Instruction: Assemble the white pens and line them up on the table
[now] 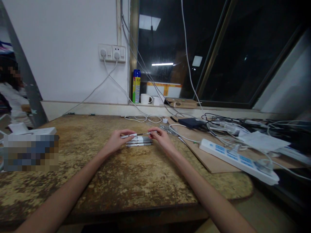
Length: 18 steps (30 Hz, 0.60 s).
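My left hand is closed around a white pen barrel, held just above the table. A thin dark pen refill sticks out of the barrel's right end. My right hand pinches the refill's other end, where a small pale piece shows between the fingertips; its exact shape is too small to tell. Right under both hands, several white and grey pens lie side by side in a row on the worn wooden table.
To the right, a white power strip rests on a brown board among tangled cables and a black box. A spray can and a white mug stand on the windowsill. At the far left is another person.
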### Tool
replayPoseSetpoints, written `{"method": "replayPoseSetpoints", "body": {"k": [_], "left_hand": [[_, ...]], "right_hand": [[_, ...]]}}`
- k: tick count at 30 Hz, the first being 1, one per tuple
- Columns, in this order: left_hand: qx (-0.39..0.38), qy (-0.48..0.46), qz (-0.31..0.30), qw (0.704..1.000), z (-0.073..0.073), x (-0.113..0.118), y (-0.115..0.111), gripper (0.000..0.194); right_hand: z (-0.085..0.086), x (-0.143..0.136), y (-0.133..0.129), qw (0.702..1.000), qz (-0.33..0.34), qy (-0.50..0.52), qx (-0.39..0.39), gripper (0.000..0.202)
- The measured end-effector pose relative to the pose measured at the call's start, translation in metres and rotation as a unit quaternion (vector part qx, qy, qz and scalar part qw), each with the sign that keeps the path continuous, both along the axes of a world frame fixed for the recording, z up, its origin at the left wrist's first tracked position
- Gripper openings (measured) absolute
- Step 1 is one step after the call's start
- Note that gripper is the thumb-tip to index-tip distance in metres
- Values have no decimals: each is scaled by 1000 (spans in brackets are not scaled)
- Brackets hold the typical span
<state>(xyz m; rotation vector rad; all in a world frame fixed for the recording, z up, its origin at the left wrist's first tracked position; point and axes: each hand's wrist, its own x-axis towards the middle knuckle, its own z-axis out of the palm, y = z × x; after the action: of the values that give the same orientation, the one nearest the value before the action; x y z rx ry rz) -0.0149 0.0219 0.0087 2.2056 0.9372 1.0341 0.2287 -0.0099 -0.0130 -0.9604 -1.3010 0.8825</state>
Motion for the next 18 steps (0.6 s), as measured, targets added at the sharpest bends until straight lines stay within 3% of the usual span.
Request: {"method": "replayPoseSetpoints", "body": {"k": [5, 18], "left_hand": [[-2, -4, -9, 1000, 2, 2, -4, 38], [-11, 5, -33, 999, 1, 5, -6, 34]], "right_hand": [[-3, -3, 2, 999, -17, -44, 17, 24], [-3, -14, -5, 993, 42, -101, 40, 24]]}}
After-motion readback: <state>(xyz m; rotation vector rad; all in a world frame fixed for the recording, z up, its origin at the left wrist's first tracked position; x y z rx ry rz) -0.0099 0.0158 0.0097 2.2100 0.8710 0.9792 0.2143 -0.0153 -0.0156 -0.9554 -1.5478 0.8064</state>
